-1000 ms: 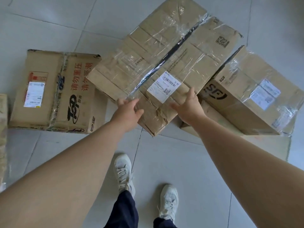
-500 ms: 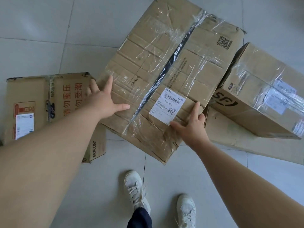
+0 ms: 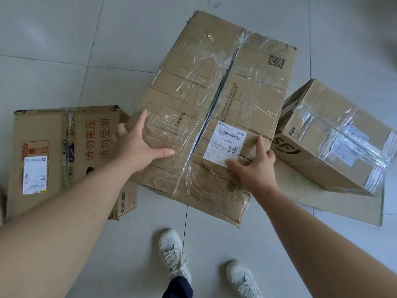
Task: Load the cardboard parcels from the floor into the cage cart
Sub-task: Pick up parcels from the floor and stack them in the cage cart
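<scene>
On the tiled floor (image 3: 64,50) just ahead of our white shoes (image 3: 171,252), the big taped parcel (image 3: 214,100) lies at a slant. It sits between a printed carton (image 3: 53,151) at its left edge and a smaller film-wrapped box (image 3: 335,143) at its right. That box sits on a flat sheet of cardboard (image 3: 322,201).

A second ago our hands sat close together at the near edge. Now our left hand (image 3: 137,145) has slid out to the left edge and lies splayed and flat, thumb pointing inward. Our right hand (image 3: 255,166) holds the right edge, thumb on the white shipping label (image 3: 223,143), outer fingers hooked over the side.

We read this wider stance as the set-up for a lift. The parcel looks not yet raised, and the cage cart is out of view.
</scene>
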`<state>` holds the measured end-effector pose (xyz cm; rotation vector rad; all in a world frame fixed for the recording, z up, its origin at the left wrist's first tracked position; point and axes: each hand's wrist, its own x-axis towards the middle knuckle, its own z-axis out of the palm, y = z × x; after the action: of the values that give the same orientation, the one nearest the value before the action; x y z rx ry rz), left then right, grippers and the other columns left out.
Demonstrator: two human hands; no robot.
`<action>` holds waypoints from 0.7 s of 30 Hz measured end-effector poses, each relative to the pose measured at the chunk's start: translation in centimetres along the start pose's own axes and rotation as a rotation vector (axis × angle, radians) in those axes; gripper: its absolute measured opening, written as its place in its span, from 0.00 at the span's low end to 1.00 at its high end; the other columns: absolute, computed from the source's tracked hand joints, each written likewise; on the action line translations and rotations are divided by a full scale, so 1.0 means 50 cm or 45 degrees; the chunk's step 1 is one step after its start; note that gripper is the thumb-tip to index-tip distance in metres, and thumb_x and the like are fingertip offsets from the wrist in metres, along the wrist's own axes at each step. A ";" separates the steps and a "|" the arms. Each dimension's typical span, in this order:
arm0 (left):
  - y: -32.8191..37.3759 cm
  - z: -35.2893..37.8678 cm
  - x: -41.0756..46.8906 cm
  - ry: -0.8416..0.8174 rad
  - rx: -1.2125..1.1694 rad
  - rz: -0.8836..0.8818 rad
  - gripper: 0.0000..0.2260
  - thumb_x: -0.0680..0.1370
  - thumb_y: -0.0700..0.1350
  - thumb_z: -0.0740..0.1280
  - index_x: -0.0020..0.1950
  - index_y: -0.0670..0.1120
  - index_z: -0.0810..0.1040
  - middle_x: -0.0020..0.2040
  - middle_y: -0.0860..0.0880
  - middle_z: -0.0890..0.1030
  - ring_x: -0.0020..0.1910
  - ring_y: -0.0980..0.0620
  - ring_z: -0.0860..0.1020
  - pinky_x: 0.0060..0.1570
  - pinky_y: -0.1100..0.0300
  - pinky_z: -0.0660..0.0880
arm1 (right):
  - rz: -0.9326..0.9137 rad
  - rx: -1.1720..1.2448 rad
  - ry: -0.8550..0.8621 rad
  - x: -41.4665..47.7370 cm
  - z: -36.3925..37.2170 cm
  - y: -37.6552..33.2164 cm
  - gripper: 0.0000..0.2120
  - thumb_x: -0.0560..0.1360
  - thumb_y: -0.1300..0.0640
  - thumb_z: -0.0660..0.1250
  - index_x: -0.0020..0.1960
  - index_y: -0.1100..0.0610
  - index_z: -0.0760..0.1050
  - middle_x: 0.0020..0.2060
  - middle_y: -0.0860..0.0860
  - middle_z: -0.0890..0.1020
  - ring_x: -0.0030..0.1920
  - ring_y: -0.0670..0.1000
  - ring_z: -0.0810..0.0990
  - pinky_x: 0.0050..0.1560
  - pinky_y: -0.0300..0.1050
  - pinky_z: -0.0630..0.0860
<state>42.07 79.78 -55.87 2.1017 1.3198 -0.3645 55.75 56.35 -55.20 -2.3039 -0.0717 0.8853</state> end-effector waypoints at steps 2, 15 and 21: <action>-0.001 -0.014 -0.043 0.029 -0.044 -0.034 0.54 0.55 0.68 0.76 0.73 0.70 0.47 0.73 0.45 0.55 0.72 0.39 0.58 0.68 0.40 0.63 | -0.072 -0.014 0.001 -0.022 -0.024 -0.016 0.41 0.68 0.50 0.75 0.73 0.44 0.56 0.69 0.54 0.59 0.42 0.44 0.70 0.53 0.44 0.73; 0.000 -0.175 -0.546 0.326 -0.470 -0.435 0.54 0.49 0.74 0.73 0.72 0.72 0.52 0.73 0.45 0.64 0.70 0.41 0.65 0.67 0.43 0.65 | -0.569 -0.376 -0.282 -0.296 -0.231 -0.195 0.45 0.66 0.44 0.74 0.76 0.47 0.54 0.74 0.54 0.55 0.69 0.54 0.68 0.64 0.48 0.68; -0.008 -0.265 -0.820 0.570 -0.678 -0.583 0.56 0.47 0.76 0.72 0.71 0.73 0.50 0.74 0.47 0.65 0.71 0.42 0.63 0.67 0.42 0.65 | -0.855 -0.488 -0.417 -0.504 -0.297 -0.297 0.44 0.68 0.44 0.73 0.77 0.47 0.53 0.75 0.53 0.53 0.68 0.53 0.69 0.62 0.48 0.69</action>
<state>21.56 59.18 -24.04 1.4665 1.9099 0.2770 48.10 52.74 -23.52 -2.1938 -1.1682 0.9189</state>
